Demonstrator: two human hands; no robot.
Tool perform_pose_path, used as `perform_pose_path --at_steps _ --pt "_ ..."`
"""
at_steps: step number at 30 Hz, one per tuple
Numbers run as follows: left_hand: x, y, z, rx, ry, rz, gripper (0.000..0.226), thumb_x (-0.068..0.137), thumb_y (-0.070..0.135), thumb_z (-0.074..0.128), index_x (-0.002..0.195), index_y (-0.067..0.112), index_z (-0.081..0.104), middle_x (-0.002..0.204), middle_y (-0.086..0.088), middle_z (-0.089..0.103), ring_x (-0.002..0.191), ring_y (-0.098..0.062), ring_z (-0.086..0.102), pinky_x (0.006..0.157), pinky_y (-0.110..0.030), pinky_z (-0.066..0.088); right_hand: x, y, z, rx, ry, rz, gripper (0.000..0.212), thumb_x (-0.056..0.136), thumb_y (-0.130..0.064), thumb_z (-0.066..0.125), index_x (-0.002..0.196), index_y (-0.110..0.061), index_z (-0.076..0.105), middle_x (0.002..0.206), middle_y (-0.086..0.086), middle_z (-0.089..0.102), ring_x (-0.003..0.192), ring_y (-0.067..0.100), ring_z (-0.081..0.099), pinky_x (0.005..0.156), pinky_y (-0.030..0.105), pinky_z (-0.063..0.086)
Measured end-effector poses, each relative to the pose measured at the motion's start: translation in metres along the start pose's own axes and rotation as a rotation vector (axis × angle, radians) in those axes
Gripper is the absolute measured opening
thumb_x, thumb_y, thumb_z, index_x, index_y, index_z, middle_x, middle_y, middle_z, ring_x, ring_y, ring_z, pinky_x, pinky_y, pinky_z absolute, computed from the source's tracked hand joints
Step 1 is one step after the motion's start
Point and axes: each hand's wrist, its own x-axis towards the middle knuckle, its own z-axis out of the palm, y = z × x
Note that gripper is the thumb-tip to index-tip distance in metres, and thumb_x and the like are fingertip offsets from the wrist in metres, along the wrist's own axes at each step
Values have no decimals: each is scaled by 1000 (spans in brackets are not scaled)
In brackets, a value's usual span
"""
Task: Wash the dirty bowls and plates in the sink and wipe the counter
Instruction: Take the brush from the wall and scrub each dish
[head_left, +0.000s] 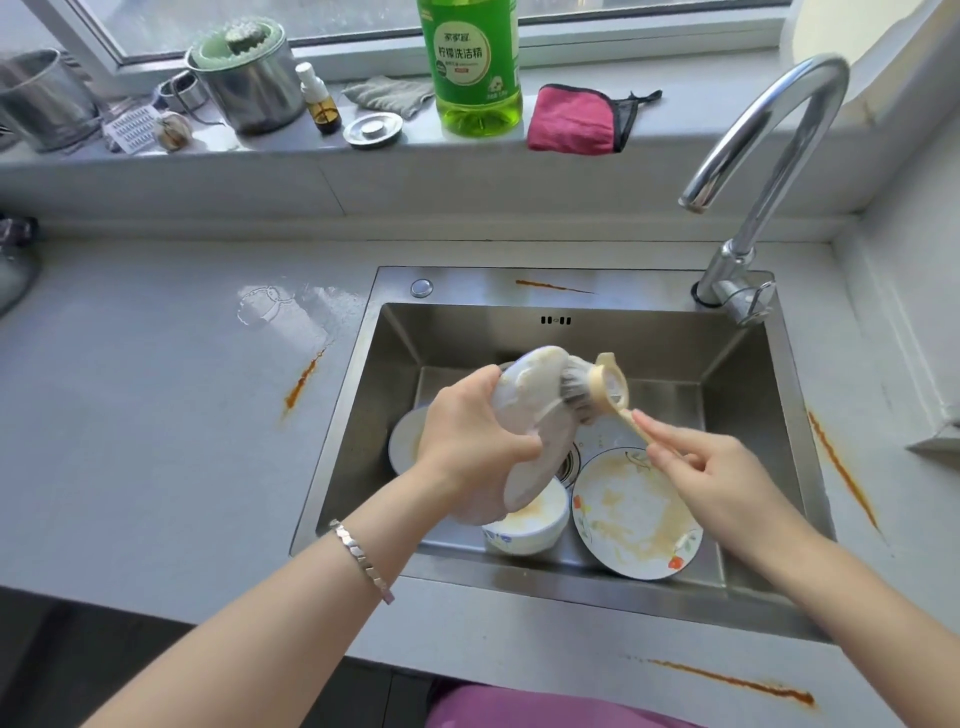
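Note:
Over the steel sink (597, 597) my left hand (467, 431) grips a white plate (535, 431) held on edge. My right hand (711, 467) pinches the handle of a beige dish brush (605, 389), and its bristles press against the plate's face. Below in the basin lie a smeared floral plate (636, 514), a dirty white bowl (530, 525) and another dish (405, 436) partly hidden under my left hand.
A chrome tap (769, 156) arches over the sink's back right corner. On the sill stand a green detergent bottle (475, 67), a pink cloth (571, 119), a grey rag (387, 96) and a metal pot (249, 78). Orange sauce streaks (301, 384) mark the grey counter (156, 441).

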Motion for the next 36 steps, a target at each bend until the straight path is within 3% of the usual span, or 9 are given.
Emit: perform_pose_path --at_steps 3,7,11,15,18,23,26,32,36 --pt "0 1 1 -19 -5 -1 41 61 14 76 58 26 37 55 12 44 50 -3 42 46 -12 32 -4 -6 3 14 -25 -53 37 94 -8 50 124 -28 55 32 -21 40 43 -5 44 67 5 29" --pt "1 -4 4 -4 -21 -24 34 58 16 76 63 21 42 58 9 46 56 -10 42 52 -21 37 -4 -6 3 41 -61 -38 37 93 -5 51 121 -29 56 40 -32 46 57 -24 50 63 -6 32" --pt "-2 -7 9 -19 -33 -33 33 57 19 77 72 8 50 62 4 49 59 -14 42 56 -29 42 0 -4 1 25 -51 -12 37 95 -7 48 126 -26 53 28 -15 31 34 -3 39 46 4 29" --pt "-4 -11 11 -49 -23 -58 33 57 14 77 68 9 46 62 1 46 59 -15 39 54 -29 37 -9 -8 4 35 -107 -42 39 94 -5 48 118 -36 51 36 -31 45 56 -21 54 54 -2 35" --pt "-9 -13 14 -37 -28 -34 38 59 18 76 64 14 39 60 4 41 58 -13 35 52 -23 32 5 10 -4 25 -38 92 35 95 -10 48 127 -23 55 30 -25 38 43 -16 45 54 5 33" --pt "-10 -18 15 -57 -21 -77 37 59 17 77 73 2 46 64 -2 47 60 -15 38 55 -28 37 -9 1 6 67 -131 5 40 95 -3 46 130 -22 43 31 -25 39 43 -16 47 53 -1 35" --pt "-15 -18 18 -64 -26 -78 35 59 17 77 70 6 46 62 2 45 57 -13 37 52 -21 34 2 23 -4 102 -100 64 36 95 -5 47 129 -14 53 33 -28 39 44 -18 45 52 4 35" --pt "-17 -14 18 -133 -18 -136 26 61 12 76 70 14 52 61 7 52 58 -9 47 53 -17 40 1 3 1 90 -121 -16 41 95 -3 46 129 -23 40 30 -21 40 40 -14 46 54 1 35" --pt "-21 -8 16 -215 -11 -148 24 62 9 77 77 9 58 66 2 58 59 -8 50 53 -18 44 13 35 -9 93 -20 116 35 95 -10 49 127 -24 52 94 -17 71 53 -10 45 56 6 33"
